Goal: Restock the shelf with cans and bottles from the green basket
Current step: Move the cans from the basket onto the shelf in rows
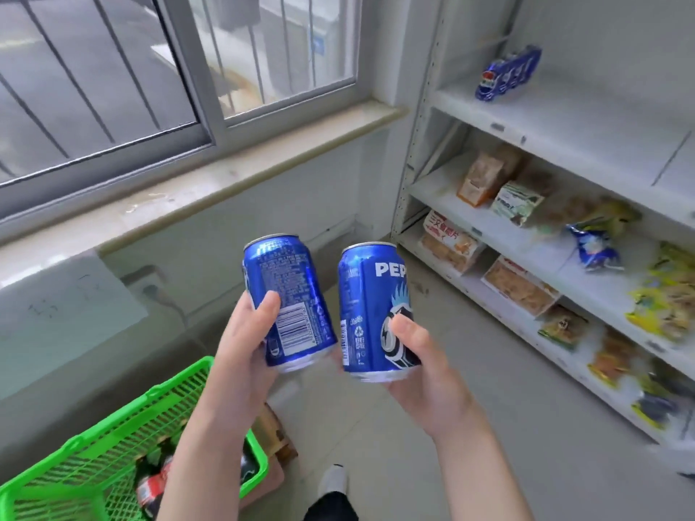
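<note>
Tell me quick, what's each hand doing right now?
Left hand: grips a blue can, barcode side showing.
Right hand: grips a blue Pepsi can.

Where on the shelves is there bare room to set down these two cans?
The upper shelf is bare in front and right of the shelved blue cans. One shelf down, only a strip left of the orange packet is bare; snack bags crowd the rest.
</note>
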